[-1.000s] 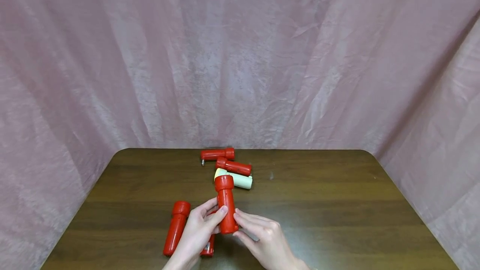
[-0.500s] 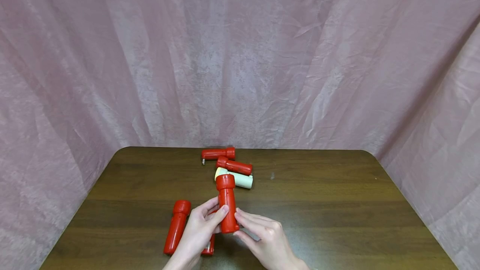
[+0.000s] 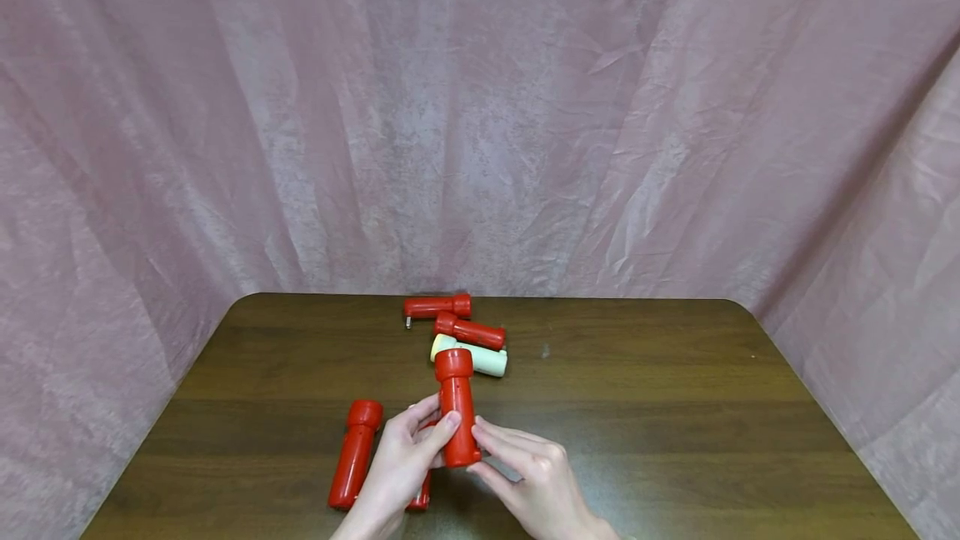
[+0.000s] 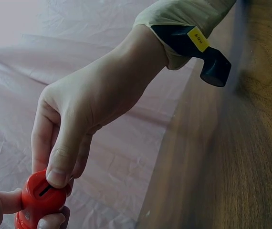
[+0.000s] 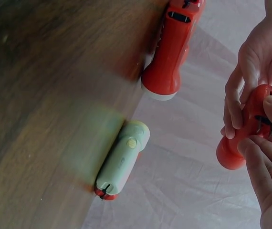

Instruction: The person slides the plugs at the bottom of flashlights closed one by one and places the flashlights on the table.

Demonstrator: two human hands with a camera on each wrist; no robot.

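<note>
A red flashlight [image 3: 458,411] is held above the table, its head pointing up and away from me. My left hand [image 3: 397,457] grips its body, the thumb lying along the front. At the tail end my right hand [image 3: 528,473] pinches the flashlight with thumb and fingertips. In the right wrist view, metal prongs [image 5: 271,129] stick out near the tail, close to the right thumb. The left wrist view shows a dark slot in the tail of the red flashlight [image 4: 40,200], beside the right thumb tip. My left palm is hidden from the head camera.
One red flashlight [image 3: 352,461] lies left of my left hand; another [image 3: 422,497] is partly hidden behind that hand. Farther back lie a pale green flashlight [image 3: 486,361], a red one [image 3: 480,334], and a red one [image 3: 429,307] with metal prongs out. Pink curtain [image 3: 480,123] surrounds the table.
The held flashlight and my left hand have shifted very slightly to the right. The flashlights on the table lie as before.
</note>
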